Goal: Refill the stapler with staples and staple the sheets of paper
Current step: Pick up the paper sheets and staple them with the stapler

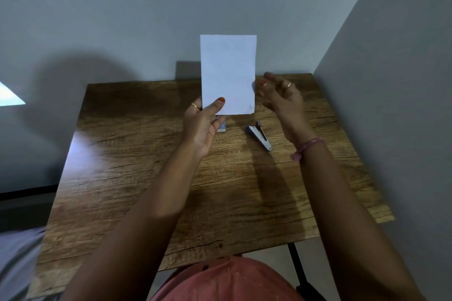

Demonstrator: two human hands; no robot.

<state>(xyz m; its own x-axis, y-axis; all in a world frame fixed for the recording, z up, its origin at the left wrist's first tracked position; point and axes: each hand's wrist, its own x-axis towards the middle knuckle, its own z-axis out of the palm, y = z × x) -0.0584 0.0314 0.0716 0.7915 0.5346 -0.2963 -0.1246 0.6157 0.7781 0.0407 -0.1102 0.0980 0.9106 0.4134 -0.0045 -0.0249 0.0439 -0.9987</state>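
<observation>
The paper (228,73) is plain white. The stapler (259,135) is blue with silver metal. The table (151,178) shows brown wood grain. The walls (122,7) are grey, the nails (220,99) orange-red, the wristband (308,148) pink.

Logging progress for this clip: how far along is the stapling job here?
Done: it cannot be told; a faint mark near the paper's lower right corner could be a staple, but it is too small to confirm. In hand: the left hand pinches the paper upright; the right hand hangs beside it, holding nothing. Left: the stapler lies on the table, a small box behind the left hand.
</observation>
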